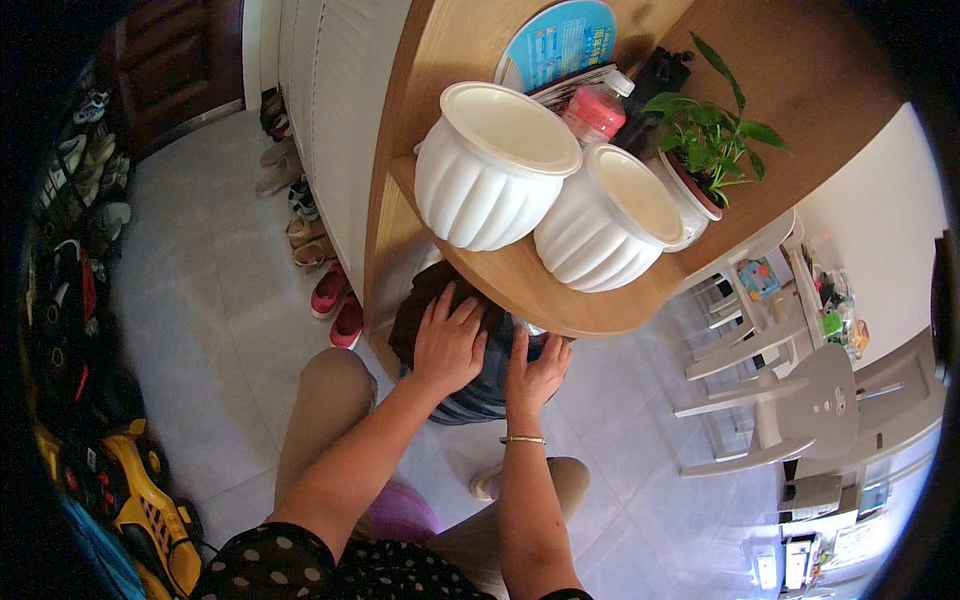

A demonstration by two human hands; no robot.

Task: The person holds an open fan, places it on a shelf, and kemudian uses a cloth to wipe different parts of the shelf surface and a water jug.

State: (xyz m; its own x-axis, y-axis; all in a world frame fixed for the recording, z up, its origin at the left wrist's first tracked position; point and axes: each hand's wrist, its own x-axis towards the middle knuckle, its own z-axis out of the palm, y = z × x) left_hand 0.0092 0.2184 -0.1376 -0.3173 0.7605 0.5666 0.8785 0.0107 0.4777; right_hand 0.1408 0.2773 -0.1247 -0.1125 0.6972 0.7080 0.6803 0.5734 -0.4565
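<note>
Below the lowest visible shelf, my left hand (pixel 450 340) lies with its fingers spread on dark brown, soft-looking material (pixel 412 318). Close on its right, my right hand (pixel 536 372), with a bracelet at the wrist, rests its stretched fingers against a dark blue bundle (pixel 480 388). Whether this is a bag or folded cloth I cannot tell. Something shiny and clear (pixel 532 327) shows just above the right fingertips, partly under the shelf. The shelf edge hides the back of the bundle.
Above my hands, a rounded wooden shelf (pixel 560 312) holds two white ribbed pots (pixel 490 200), a potted plant (pixel 715 150), a pink bottle (pixel 597 108) and a blue round fan (pixel 565 45). Red shoes (pixel 338 305) stand left; a yellow toy vehicle (pixel 150 505) lies lower left; chairs (pixel 810 405) are right.
</note>
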